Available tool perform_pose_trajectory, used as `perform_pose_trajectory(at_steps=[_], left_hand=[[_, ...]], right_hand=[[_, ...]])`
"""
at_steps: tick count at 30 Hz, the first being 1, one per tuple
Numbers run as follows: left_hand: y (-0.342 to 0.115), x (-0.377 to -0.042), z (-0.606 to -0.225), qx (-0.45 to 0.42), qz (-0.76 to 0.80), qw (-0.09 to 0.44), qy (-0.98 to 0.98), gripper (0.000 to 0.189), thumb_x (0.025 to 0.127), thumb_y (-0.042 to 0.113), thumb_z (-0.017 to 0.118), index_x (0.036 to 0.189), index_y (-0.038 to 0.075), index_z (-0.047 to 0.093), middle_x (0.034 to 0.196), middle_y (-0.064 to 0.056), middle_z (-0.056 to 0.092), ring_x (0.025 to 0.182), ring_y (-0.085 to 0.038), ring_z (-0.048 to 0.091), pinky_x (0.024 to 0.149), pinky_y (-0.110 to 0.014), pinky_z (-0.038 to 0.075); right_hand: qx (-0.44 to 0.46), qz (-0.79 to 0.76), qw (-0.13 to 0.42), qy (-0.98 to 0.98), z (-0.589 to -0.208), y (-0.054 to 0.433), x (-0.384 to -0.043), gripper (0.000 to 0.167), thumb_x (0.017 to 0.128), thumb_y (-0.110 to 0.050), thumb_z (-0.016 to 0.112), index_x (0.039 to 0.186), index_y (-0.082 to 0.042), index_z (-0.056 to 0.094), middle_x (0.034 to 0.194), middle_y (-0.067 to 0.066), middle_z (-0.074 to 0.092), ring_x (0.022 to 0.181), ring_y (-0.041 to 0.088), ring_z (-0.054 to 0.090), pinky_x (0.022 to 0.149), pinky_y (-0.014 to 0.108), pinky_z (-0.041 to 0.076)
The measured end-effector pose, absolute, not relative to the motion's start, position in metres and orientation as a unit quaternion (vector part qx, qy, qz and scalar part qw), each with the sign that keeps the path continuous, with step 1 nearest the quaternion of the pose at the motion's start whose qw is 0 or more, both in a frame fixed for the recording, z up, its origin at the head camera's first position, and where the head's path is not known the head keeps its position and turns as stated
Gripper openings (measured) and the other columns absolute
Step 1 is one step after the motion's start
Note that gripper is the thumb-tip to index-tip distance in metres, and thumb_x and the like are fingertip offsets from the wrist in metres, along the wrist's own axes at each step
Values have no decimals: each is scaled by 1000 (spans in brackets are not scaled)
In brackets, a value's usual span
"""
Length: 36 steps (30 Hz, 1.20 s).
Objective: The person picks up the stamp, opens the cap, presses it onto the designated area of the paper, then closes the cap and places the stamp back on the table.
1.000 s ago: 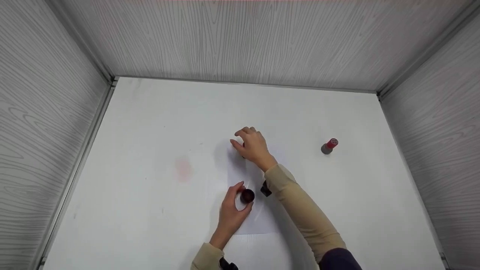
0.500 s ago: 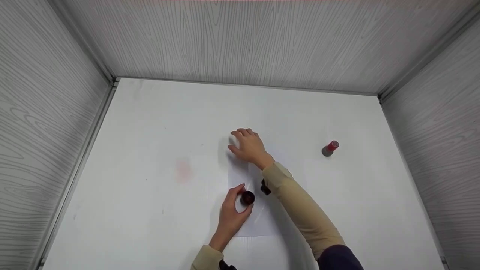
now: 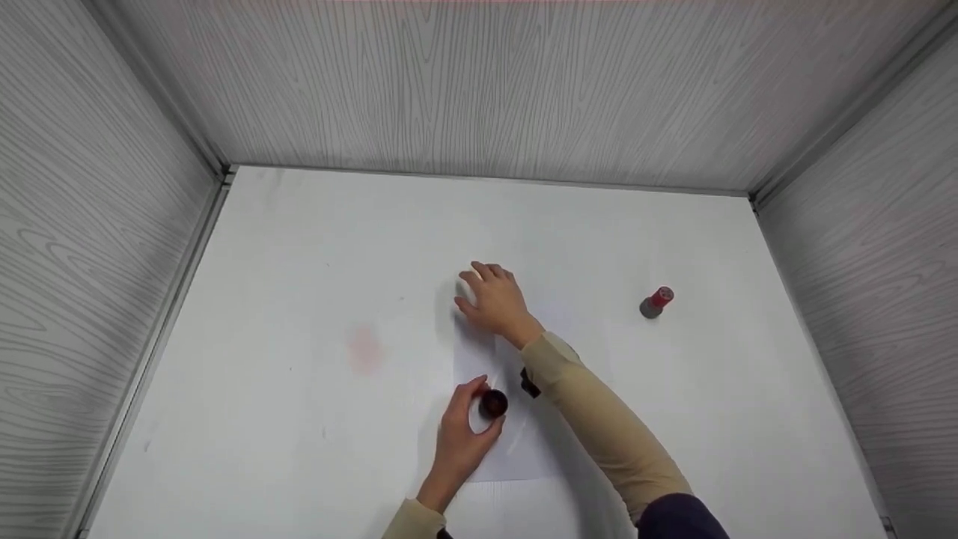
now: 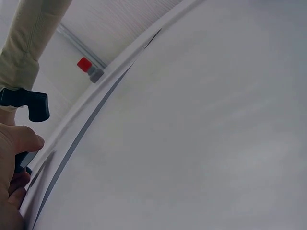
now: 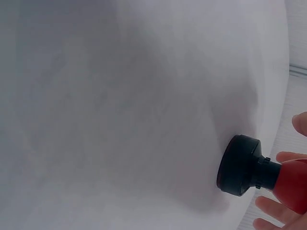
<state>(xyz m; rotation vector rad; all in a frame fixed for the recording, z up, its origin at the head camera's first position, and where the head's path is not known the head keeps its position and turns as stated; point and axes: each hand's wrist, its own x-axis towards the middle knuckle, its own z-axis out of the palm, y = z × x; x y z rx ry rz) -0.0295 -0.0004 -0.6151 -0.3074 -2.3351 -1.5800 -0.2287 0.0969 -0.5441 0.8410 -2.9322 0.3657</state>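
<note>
In the head view, my left hand pinches a dark round cap-like piece between thumb and forefinger, over the lower part of a white paper sheet. Farther up the sheet, my right hand is spread with its fingers apart. The right wrist view shows a stamp with a black base and a red handle under that hand. Its base stands on the white surface; the fingers lie around the handle without visibly curling round it. From the head, this stamp is hidden beneath the hand.
A second stamp, red on top and grey below, stands on the right of the white table. Grey wood-grain panels enclose the back and sides. A faint pink smudge marks the tabletop on the left.
A second ago a bit of red showed beneath my right hand; that hand has since shifted slightly left over it. My left hand keeps its pinch. The whole head view has tilted slightly.
</note>
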Motion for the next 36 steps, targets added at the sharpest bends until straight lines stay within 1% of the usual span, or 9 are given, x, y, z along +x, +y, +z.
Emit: perform_pose_trajectory(at_steps=[5,9,17,24,28,36], left_hand=[[-2,-30,-615,-102,-554,145,-813,63,77,4,82,134,2,54,120,-6,61,113,-19,59,100,-31,46],[-3,-30,-615,-96,-552,135,-817,64,77,5,82,134,3,54,120,-4,61,113,-17,59,100,-33,47],[-2,-30,-617,-110,-545,169,-814,64,76,4,83,133,4,55,118,-4,61,110,-18,60,98,-29,47],[-1,-29,-618,-104,-548,155,-815,64,76,5,83,133,2,55,118,-3,61,112,-16,59,98,-29,47],[-2,-28,-617,-100,-552,155,-813,65,75,4,84,133,3,55,117,-2,61,110,-17,60,98,-29,47],[-1,-28,-619,-102,-554,155,-812,64,76,4,83,133,3,55,118,-3,61,111,-17,60,99,-29,47]], right_hand=[[281,105,55,-952,-550,95,-230,44,98,-38,58,129,-8,62,139,18,55,123,39,52,102,53,42],[283,106,64,-951,-551,94,-229,43,98,-37,58,128,-8,63,138,19,56,123,39,53,102,53,42],[275,108,68,-953,-554,94,-228,41,98,-36,59,127,-8,64,137,19,57,123,39,53,103,52,42],[266,116,85,-953,-557,94,-227,39,97,-36,60,123,-8,65,132,18,60,122,38,54,103,51,42],[270,111,80,-953,-558,93,-226,39,96,-36,60,122,-7,66,130,17,61,122,37,54,102,51,42],[272,117,96,-950,-558,93,-227,36,95,-35,62,117,-7,69,126,16,64,118,36,57,101,50,44]])
